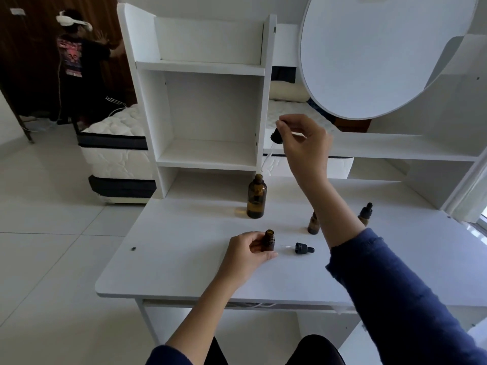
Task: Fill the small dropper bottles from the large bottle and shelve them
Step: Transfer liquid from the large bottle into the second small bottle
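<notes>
The large bottle [256,196], amber glass and uncapped, stands upright at the middle of the white desk [171,254], just in front of the shelf unit [208,114]. How full it is cannot be told through the dark glass. Its long dropper [276,136] hangs tilted above it, the clear pipette slanting down-left with its tip at the bottle's mouth. Whether the tip is inside cannot be told.

Below it in the frame, 1 small bottle [269,241] stands open, and its contents are also unreadable. Its dropper cap [303,248] lies on its side just to the right, apart from it. 2 more small bottles stand at centre right: a half-hidden bottle [313,224] behind the right forearm and, further right, a capped bottle [365,212].

All bottles sit well back from the desk's front edge. The left edge is well apart from them. The shelf's middle compartment opens toward the camera, above and behind the large bottle.

The right hand [303,139] is raised with the wrist bent, its fingertips pinching the dropper's black bulb. The left hand [246,252] rests on the desk, fingers and thumb curled round the small bottle.

At upper left, another person [76,61] wears a white headset.
</notes>
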A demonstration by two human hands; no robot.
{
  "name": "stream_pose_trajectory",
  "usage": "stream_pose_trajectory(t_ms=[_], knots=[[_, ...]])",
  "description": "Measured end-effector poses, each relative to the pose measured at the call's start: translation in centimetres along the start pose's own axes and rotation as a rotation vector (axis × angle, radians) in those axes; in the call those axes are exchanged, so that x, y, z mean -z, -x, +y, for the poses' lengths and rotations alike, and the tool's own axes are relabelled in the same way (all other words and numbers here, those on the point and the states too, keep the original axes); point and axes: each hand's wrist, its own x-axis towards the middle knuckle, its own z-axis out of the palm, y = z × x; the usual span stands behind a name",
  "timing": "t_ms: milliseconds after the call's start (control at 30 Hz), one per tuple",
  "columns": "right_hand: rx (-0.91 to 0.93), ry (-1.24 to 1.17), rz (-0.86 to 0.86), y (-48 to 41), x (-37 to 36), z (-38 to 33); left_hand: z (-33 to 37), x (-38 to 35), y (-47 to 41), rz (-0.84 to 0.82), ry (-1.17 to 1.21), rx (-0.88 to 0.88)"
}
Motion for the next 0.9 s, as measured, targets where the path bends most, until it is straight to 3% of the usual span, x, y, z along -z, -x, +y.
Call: stream_pose_trajectory(t_ms=[500, 767, 900], knots=[[0.018, 0.116, -0.116, -0.3, -2.7, 3.4, 0.0, 0.0, -0.2, -0.008, 0.009, 0.007], [-0.18, 0.137, -0.179, 1.0, -3.2, 5.9, 0.3, 0.0, -0.1, -0.001, 0.009, 0.014], [-0.192, 0.147, -0.208, 1.3, -3.5, 6.3, 0.4, 0.0, -0.1, -0.014, 0.025, 0.021]])
